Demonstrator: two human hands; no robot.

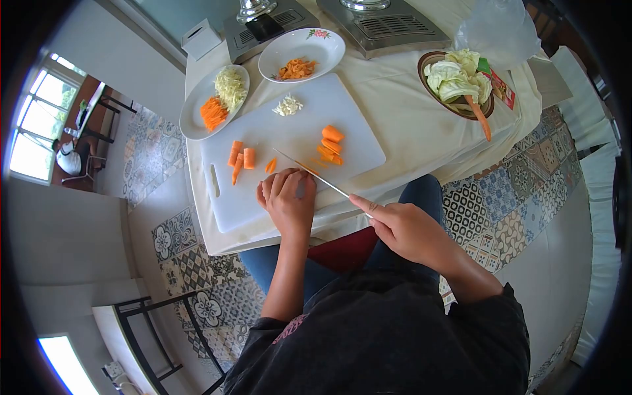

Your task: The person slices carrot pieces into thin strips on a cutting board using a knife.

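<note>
My right hand (408, 227) grips a knife (327, 182) by its handle, the index finger stretched along the top. The blade points up and left across the cutting board (263, 131). Against the blade, my left hand (288, 194) is closed, its curled fingertips pressing on a carrot piece (307, 169) that is mostly hidden. Left of it lie a thin carrot slice (270, 165) and several carrot chunks (249, 158). Carrot slices (331, 146) lean in a row at the right. A small heap of chopped white pieces, perhaps garlic (288, 105), sits near the board's far edge.
Beyond the board are a plate (191, 128) of shredded carrot and cabbage and a flowered plate (332, 49) with orange peelings. A brown-rimmed bowl (424, 82) holds cabbage and a carrot (478, 117). Two portable stoves (392, 29) and a plastic bag (497, 33) stand at the back.
</note>
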